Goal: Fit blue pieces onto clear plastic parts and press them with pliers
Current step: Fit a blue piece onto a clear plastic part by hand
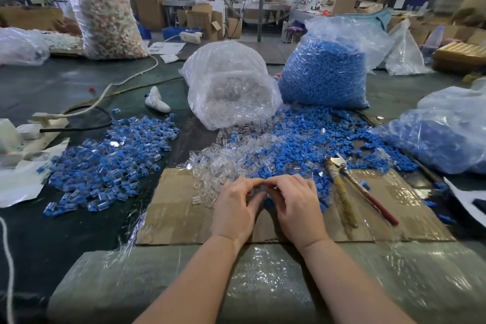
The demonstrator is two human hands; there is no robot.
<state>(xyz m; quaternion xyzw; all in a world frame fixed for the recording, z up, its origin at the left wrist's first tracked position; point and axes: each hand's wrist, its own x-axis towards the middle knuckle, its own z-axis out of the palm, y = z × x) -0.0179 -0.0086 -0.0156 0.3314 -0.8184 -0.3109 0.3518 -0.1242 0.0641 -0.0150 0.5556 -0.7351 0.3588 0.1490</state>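
Observation:
My left hand (238,204) and my right hand (295,205) meet fingertip to fingertip over a flat sheet of cardboard (178,216). Between the fingertips sits a small clear plastic part with a blue piece (268,202) showing below it; which hand holds which is blurred. Loose clear parts (210,166) lie just beyond my left hand. Loose blue pieces (297,144) spread beyond my right hand. The pliers (352,187), with one red handle and one yellowish handle, lie on the cardboard to the right of my right hand, untouched.
A heap of assembled blue-and-clear parts (105,163) lies at the left. Behind stand a bag of clear parts (231,87) and a bag of blue pieces (326,71). Another blue-filled bag (447,134) sits at the right. A power strip and cables (47,123) lie at far left.

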